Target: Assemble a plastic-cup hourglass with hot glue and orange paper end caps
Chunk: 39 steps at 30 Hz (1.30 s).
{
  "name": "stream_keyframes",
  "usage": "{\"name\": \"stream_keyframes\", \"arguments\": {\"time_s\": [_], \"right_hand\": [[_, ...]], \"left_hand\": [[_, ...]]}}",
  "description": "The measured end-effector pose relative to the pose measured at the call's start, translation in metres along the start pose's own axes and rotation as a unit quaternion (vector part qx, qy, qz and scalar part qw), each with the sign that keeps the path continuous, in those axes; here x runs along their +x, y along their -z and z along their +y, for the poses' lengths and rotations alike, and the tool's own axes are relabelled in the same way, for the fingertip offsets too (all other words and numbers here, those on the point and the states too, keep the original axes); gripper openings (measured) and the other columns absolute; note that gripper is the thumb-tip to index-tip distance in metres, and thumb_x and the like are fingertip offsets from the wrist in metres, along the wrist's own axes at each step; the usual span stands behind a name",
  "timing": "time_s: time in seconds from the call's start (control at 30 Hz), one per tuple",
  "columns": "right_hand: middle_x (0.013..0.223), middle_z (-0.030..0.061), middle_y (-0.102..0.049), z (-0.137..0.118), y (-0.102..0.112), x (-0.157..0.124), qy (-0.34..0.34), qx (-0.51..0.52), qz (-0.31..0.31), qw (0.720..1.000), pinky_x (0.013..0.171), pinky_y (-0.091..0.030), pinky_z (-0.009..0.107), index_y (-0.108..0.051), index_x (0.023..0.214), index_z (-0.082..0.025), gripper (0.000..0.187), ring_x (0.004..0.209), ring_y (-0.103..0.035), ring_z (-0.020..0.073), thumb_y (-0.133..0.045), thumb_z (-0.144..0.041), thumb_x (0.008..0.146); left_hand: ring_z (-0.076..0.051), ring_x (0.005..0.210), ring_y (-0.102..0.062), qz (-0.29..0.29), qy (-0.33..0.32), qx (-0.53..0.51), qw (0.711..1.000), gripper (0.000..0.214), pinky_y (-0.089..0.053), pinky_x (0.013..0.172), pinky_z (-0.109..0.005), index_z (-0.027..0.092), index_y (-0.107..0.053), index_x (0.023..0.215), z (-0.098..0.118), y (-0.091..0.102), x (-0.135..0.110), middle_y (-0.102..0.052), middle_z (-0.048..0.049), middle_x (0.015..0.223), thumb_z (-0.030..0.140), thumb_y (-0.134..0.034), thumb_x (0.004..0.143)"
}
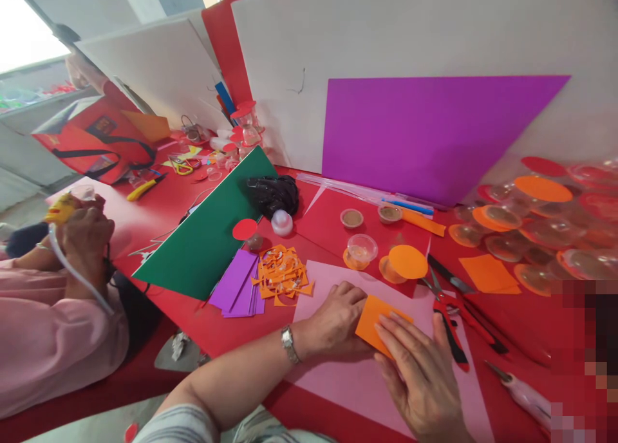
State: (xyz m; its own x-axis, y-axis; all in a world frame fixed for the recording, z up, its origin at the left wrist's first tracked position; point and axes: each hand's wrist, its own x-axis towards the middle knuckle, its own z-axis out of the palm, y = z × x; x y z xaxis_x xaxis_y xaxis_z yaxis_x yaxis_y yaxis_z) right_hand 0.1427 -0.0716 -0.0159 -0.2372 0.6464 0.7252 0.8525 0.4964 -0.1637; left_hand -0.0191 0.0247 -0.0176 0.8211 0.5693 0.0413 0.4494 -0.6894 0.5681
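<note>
My left hand point(337, 320), with a watch on its wrist, is closed at the edge of a square of orange paper point(374, 320). Its fingertips are hidden behind the paper. Stretched fingers of my right hand point(420, 372) lie flat across the square's face. Both hands are above a pink sheet point(333, 279). Beyond them stand an orange disc point(408, 262) on a clear cup and an upturned clear cup point(362, 250). To the left lie a pile of orange paper offcuts point(282, 272) and several purple paper pieces point(236, 285).
Red-handled scissors point(451, 327), a cutter knife point(449, 274) and a pink-handled pointed tool point(524, 391) lie at the right. Many clear cups with discs point(545, 227) crowd the far right. A green board point(203, 237) separates a co-worker point(53, 340) holding a yellow tool.
</note>
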Motion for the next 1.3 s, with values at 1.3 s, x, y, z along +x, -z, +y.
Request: {"name": "stream_keyframes", "arguments": {"time_s": [1.3], "right_hand": [[0.126, 0.0231, -0.066, -0.017, 0.001, 0.010, -0.058, -0.046, -0.050, 0.996, 0.117, -0.024, 0.062, -0.055, 0.132, -0.003, 0.043, 0.119, -0.064, 0.0302, -0.051, -0.028, 0.098]], "left_hand": [[-0.024, 0.093, -0.053, 0.009, -0.004, -0.028, 1.000, 0.024, -0.045, 0.088, -0.038, 0.017, -0.061, 0.091, 0.007, 0.004, 0.002, -0.064, -0.0093, 0.099, 0.037, -0.070, 0.082]]}}
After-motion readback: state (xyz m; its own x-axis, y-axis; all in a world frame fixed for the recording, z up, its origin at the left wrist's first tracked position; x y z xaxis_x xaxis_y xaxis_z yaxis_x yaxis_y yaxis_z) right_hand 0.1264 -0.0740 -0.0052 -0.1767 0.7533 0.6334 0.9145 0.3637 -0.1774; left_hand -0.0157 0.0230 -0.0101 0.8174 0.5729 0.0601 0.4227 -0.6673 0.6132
